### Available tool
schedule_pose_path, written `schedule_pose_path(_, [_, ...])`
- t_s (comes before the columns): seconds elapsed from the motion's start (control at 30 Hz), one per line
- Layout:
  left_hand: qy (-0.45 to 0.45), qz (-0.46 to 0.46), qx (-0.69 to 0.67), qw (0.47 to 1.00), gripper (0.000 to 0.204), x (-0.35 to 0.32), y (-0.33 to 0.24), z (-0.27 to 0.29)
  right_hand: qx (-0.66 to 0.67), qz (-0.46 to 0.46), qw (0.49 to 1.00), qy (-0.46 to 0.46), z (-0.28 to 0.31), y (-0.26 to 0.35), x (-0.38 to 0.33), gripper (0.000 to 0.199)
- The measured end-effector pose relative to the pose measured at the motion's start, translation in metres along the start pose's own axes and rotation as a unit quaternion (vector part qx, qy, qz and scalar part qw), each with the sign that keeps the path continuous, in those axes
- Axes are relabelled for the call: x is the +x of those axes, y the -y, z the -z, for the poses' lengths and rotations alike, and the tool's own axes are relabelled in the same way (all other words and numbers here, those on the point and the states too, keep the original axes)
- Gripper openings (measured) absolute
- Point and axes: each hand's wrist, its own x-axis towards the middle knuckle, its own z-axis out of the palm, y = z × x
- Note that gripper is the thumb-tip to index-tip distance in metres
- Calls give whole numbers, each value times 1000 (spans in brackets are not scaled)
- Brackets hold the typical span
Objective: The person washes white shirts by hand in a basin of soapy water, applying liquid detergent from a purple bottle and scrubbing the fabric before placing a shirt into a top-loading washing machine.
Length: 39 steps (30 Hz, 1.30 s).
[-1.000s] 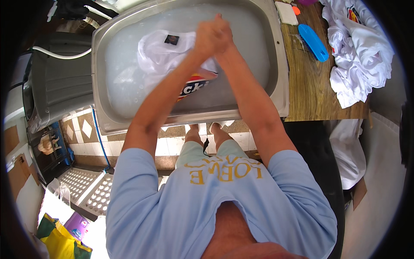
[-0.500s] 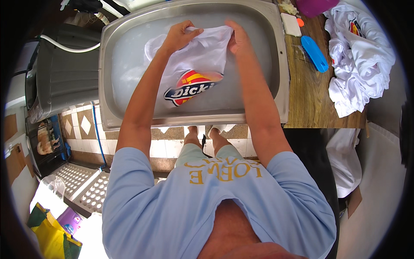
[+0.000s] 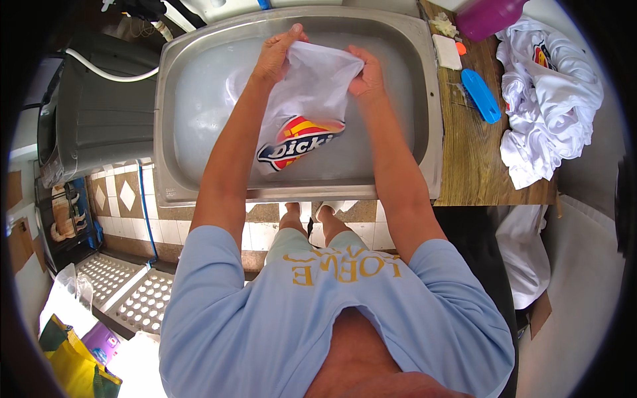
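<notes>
Gripping a white shirt (image 3: 302, 99) by its far edge, both your hands are closed on the cloth over the sink (image 3: 192, 99). Your left hand (image 3: 275, 56) pinches the shirt's left corner, fingers curled over the fabric near the sink's far wall. Your right hand (image 3: 366, 74) clamps the right corner, just a little nearer to you. The shirt hangs stretched between them and trails down toward you, its red, yellow and dark blue print (image 3: 298, 140) lying in the middle of the sink, in cloudy water. Your forearms reach out over the sink's near rim.

Right of the sink runs a wooden counter (image 3: 478, 172). On it, close to the sink's far right corner, sit a white soap bar (image 3: 446, 52) and a small orange piece (image 3: 461, 48); just right of them lies a blue brush (image 3: 481, 95). Farther right, a heap of white shirts (image 3: 551, 99) spills over the counter's edge, and a purple tub (image 3: 491, 14) stands at the far end. Left of the sink stands a grey bin (image 3: 99, 113). Below, your feet (image 3: 308, 215) rest on a tiled floor (image 3: 159, 229).
</notes>
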Motion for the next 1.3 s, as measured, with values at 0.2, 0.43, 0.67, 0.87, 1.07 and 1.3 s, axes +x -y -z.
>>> schedule_pose_path(0.2, [86,-311,267,908,31,-32,22,-105,133,38,909,394,37,-22,42,31])
schedule_pose_path(0.43, [-100,-414,421,801,23,3,44,-75,-76,95,987,-108,-52,-41,-18,25])
schedule_pose_path(0.67, [13,-440,410,799,22,-25,49,-108,51,51,972,224,13,-23,2,27])
schedule_pose_path(0.87, [1,-246,341,907,20,0,17,-82,-38,71,995,-53,-32,-29,-12,28])
schedule_pose_path(1.07, [2,-351,312,883,29,-12,43,-98,9,106,994,14,0,-26,0,29])
schedule_pose_path(1.3, [44,-67,345,935,42,-7,-22,-33,-77,127,976,-156,-29,21,-27,43])
